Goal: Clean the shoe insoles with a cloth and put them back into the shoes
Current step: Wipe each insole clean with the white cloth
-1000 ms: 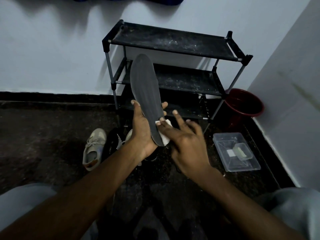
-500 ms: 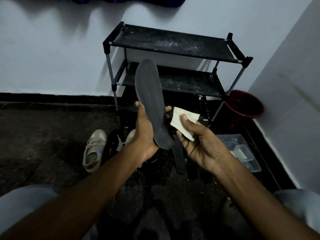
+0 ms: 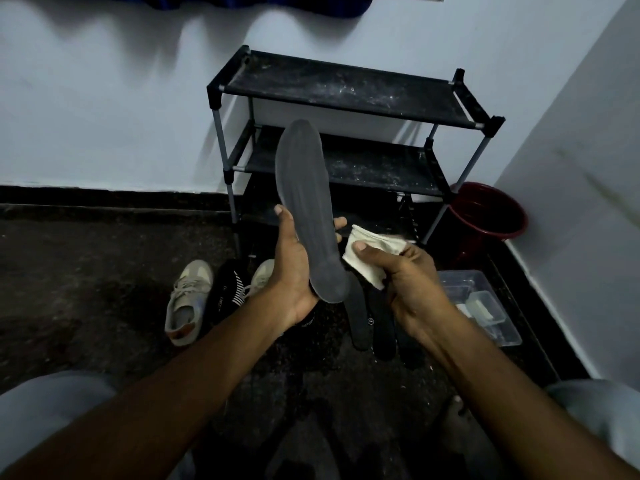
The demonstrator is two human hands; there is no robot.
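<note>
A long dark grey insole stands nearly upright in front of me. My left hand grips its lower half, thumb on the left edge and fingertips showing at the right edge. Just right of the insole's heel, my right hand holds a folded white cloth, thumb pressed on top; the cloth is off the insole. On the floor below lie other dark insoles. A pale sneaker lies at the left, a second one is partly hidden behind my left wrist, and a black striped shoe sits between them.
A black shoe rack with dusty shelves stands against the white wall ahead. A dark red bucket sits in the right corner. A clear plastic box lies on the dark floor at the right. My knees frame the bottom corners.
My right hand has pulled the cloth off the insole's heel, moved it to the right and turned palm up. The insole has stayed nearly upright in my left hand.
</note>
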